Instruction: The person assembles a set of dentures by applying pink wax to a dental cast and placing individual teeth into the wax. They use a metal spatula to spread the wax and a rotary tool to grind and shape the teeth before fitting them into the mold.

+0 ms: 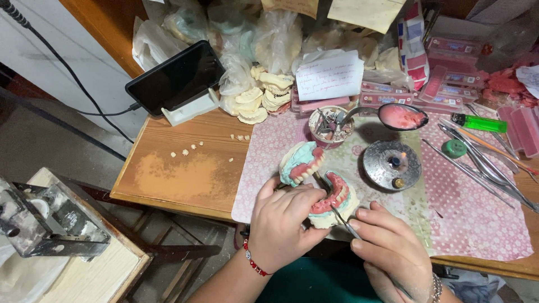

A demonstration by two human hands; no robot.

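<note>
My left hand point(283, 221) grips a hinged dental model point(320, 182) of white plaster with pink wax gums and rows of teeth, held open over the table edge. The upper half point(300, 161) tilts up and to the left, and the lower half point(337, 196) lies under my fingers. In my right hand point(390, 247) is a thin metal wax tool point(339, 216) whose tip touches the pink wax of the lower half.
A small round metal burner point(391, 164) stands right of the model, a spoon with pink wax point(401, 116) behind it. Metal instruments point(483, 163) and a green lighter point(480, 123) lie on the patterned cloth point(477, 219). A phone on a stand point(177, 78) and plaster casts point(261, 98) sit at the back.
</note>
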